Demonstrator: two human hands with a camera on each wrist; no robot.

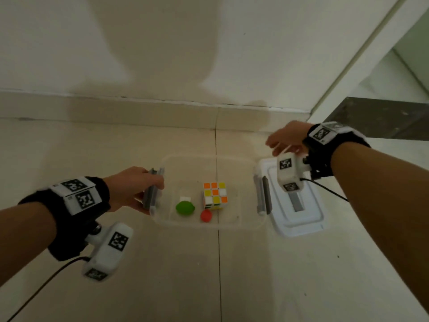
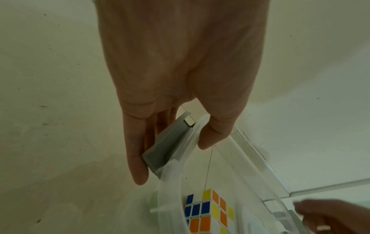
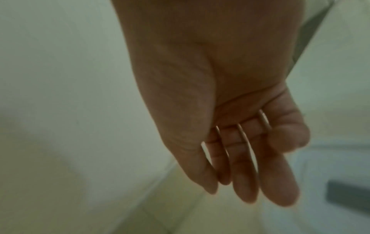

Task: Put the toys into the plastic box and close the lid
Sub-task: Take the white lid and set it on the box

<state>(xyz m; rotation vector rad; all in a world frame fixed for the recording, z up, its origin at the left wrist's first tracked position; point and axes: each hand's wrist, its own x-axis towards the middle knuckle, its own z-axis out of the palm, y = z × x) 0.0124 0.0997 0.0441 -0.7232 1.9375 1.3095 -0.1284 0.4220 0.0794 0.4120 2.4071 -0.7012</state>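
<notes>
The toys are already in the plastic box [image 1: 232, 162], which sits on the floor [image 1: 116, 275] with no top on it. Inside are a color cube [image 1: 215, 195], a green ball [image 1: 185, 208], a small red toy [image 1: 206, 216] and a little white block [image 1: 185, 199] just behind the green ball. No other toys show on the floor, so the putting-in part looks done. What is left is the lid [image 1: 299, 225]. It lies flat on the floor just beside the box, on the right. The left hand [image 1: 133, 189] pinches the gray clip [image 2: 170, 144] on the left end of the box, with the thumb on the box side and the fingers [image 2: 138, 158] behind the clip, so it seems to be holding the box steady. The right hand [image 1: 286, 138] is above the far end of the lid with its fingers straight and a bit spread, and it holds nothing. It likely has to grab the lid, set it on the box and push both clips down. The other gray clip [image 1: 264, 194] hangs on the right end of the box.
</notes>
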